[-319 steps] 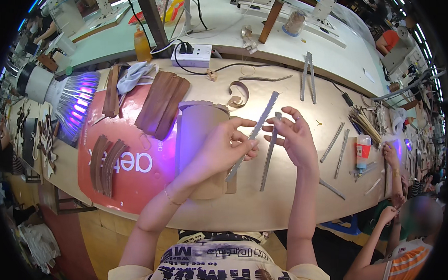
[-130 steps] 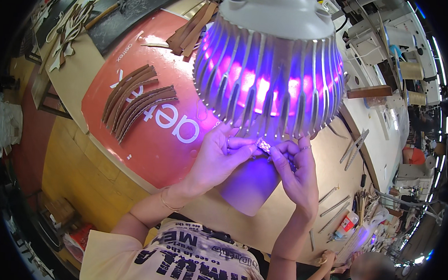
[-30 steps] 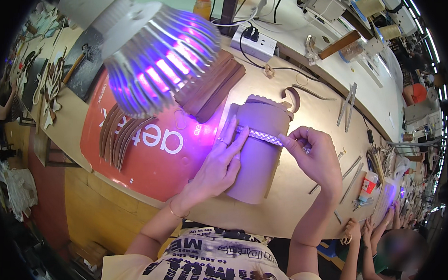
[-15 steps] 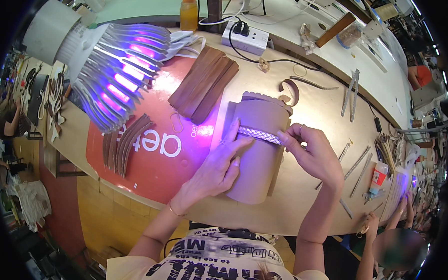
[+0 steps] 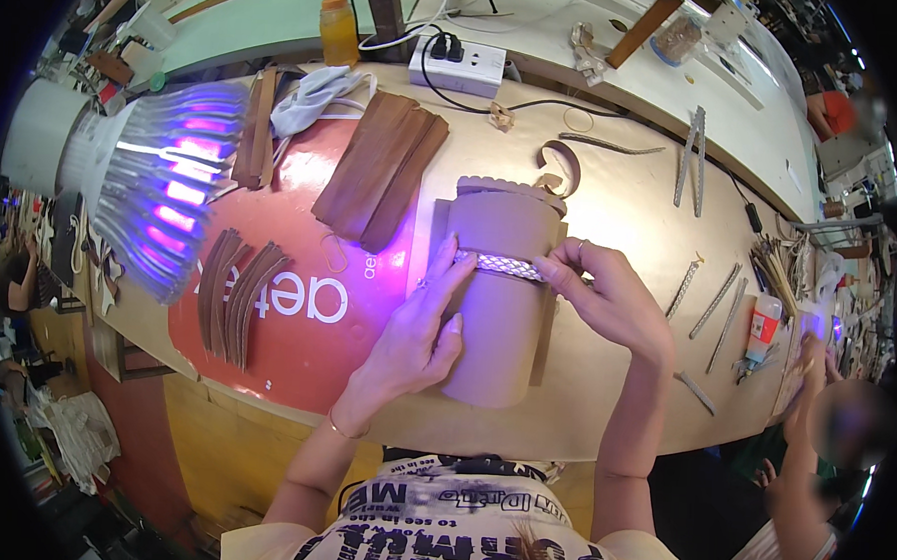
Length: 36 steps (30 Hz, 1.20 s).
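A tan cardboard-like cylinder with a scalloped far end lies in front of me. Across it runs a shiny silvery-white braided strap. At the strap's left end, my left hand rests with its fingers stretched along the cylinder, fingertips touching the braid and thumb apart. The strap's right end is pinched between the thumb and fingers of my right hand. What lies beneath those fingertips is hidden. A curled brown strip sits just beyond the cylinder's far end.
A lit lamp with metal fins stands at left, near brown stitched strips. Brown leather-like pieces lie beyond my left hand. A power strip with cables is at the back. Braided strips and a bottle lie right, near another person's arm.
The view has shifted, so the lamp and table things appear further left. Both my hands keep their places on the braided strap. The other person at right has moved.
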Each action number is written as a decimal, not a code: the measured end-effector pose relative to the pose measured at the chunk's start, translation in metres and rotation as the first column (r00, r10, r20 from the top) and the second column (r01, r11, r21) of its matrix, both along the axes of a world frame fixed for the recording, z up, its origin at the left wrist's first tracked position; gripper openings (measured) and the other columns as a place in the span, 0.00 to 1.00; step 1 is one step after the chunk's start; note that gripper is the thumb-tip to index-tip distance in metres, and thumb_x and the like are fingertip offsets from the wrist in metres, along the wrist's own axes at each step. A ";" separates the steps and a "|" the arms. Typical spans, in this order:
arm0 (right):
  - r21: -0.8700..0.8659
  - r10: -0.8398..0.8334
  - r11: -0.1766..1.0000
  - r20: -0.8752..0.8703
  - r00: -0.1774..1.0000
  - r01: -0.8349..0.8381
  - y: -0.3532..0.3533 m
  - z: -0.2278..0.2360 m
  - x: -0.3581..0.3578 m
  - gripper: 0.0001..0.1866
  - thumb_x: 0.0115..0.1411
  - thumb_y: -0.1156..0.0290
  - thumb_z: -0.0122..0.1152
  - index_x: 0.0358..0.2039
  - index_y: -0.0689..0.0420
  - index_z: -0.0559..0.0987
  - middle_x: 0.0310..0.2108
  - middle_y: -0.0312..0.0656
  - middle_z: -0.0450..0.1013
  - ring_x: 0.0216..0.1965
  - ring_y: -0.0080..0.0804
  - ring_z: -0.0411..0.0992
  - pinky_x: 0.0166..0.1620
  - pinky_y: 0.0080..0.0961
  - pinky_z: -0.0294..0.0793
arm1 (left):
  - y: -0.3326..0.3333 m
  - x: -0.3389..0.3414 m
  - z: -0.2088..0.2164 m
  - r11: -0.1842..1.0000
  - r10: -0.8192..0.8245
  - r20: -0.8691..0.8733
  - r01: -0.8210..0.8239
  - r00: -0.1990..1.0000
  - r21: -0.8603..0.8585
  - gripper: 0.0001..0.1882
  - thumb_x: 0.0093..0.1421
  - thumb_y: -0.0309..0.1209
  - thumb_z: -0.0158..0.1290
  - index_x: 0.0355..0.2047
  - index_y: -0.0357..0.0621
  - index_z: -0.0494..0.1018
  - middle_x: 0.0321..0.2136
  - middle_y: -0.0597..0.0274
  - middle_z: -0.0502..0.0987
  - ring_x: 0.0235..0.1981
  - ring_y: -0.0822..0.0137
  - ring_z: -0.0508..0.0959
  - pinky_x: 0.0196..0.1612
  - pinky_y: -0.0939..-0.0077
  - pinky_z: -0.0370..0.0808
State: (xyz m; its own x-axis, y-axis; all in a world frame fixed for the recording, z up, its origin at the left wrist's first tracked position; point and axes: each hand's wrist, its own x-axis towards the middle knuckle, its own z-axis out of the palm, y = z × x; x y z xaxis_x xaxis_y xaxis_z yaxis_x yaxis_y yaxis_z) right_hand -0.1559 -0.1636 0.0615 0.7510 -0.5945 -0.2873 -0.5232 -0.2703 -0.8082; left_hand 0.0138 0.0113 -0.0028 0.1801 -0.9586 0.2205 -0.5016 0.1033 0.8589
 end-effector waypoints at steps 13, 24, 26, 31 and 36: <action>-0.095 -0.369 0.929 -0.151 0.917 0.359 0.023 -0.021 -0.006 0.24 0.54 0.51 0.71 0.17 0.58 0.73 0.15 0.35 0.68 0.18 0.19 0.64 0.23 0.22 0.65 | 0.002 -0.001 0.019 0.987 0.010 0.046 -0.017 0.999 0.157 0.34 0.56 0.20 0.43 0.66 0.37 0.55 0.68 0.37 0.51 0.69 0.42 0.52 0.68 0.55 0.54; 0.155 -0.425 0.901 0.121 0.897 0.406 0.022 -0.054 -0.016 0.29 0.53 0.41 0.68 0.22 0.59 0.77 0.15 0.38 0.71 0.18 0.22 0.66 0.24 0.23 0.66 | -0.018 -0.031 0.055 0.992 -0.086 0.462 0.031 0.883 0.124 0.33 0.60 0.24 0.45 0.67 0.41 0.55 0.70 0.42 0.47 0.71 0.40 0.45 0.69 0.49 0.48; 0.218 -0.456 0.883 0.180 0.872 0.416 0.021 -0.054 -0.020 0.26 0.55 0.45 0.67 0.23 0.60 0.78 0.15 0.35 0.69 0.19 0.20 0.64 0.24 0.20 0.64 | -0.022 -0.033 0.057 0.979 -0.138 0.446 0.055 0.885 0.194 0.32 0.60 0.25 0.45 0.67 0.41 0.56 0.70 0.43 0.48 0.70 0.40 0.46 0.69 0.49 0.49; 0.400 -0.507 0.831 0.259 0.822 0.386 0.027 -0.051 -0.039 0.21 0.60 0.53 0.65 0.24 0.61 0.78 0.16 0.29 0.65 0.19 0.14 0.57 0.23 0.17 0.59 | -0.024 -0.034 0.057 0.970 -0.144 0.390 0.052 0.909 0.236 0.30 0.61 0.26 0.45 0.66 0.41 0.59 0.70 0.45 0.49 0.71 0.42 0.47 0.69 0.53 0.49; 0.421 -0.501 0.835 0.314 0.807 0.355 0.030 -0.065 -0.042 0.20 0.62 0.55 0.63 0.25 0.61 0.77 0.17 0.27 0.65 0.20 0.12 0.57 0.23 0.16 0.58 | -0.023 -0.037 0.055 0.974 -0.122 0.392 0.033 0.912 0.224 0.32 0.60 0.27 0.48 0.66 0.41 0.59 0.69 0.43 0.48 0.70 0.39 0.47 0.68 0.51 0.51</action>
